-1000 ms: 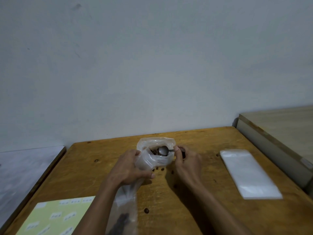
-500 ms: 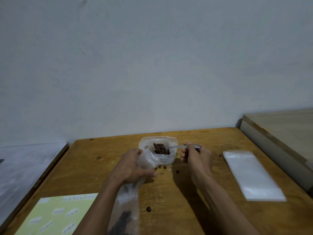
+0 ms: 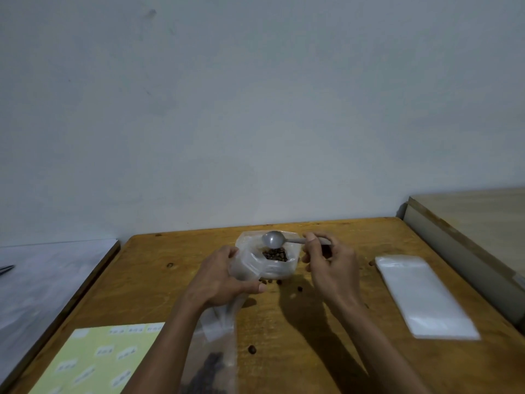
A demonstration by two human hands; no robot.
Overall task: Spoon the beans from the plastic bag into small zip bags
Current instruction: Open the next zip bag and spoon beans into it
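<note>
Your spoon, heaped before, now hangs emptied in your right hand; left hand grips the bag. Scoop again.

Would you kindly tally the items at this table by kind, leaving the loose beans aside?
Bags holding beans: 2
Spoon: 1
Stack of empty bags: 1
Label sheet: 1
Total: 5

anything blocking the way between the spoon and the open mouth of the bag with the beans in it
Nothing visible does. The spoon, held by the right hand, hangs bowl-down just above the plastic bag, whose mouth the left hand holds open over the beans.
</note>
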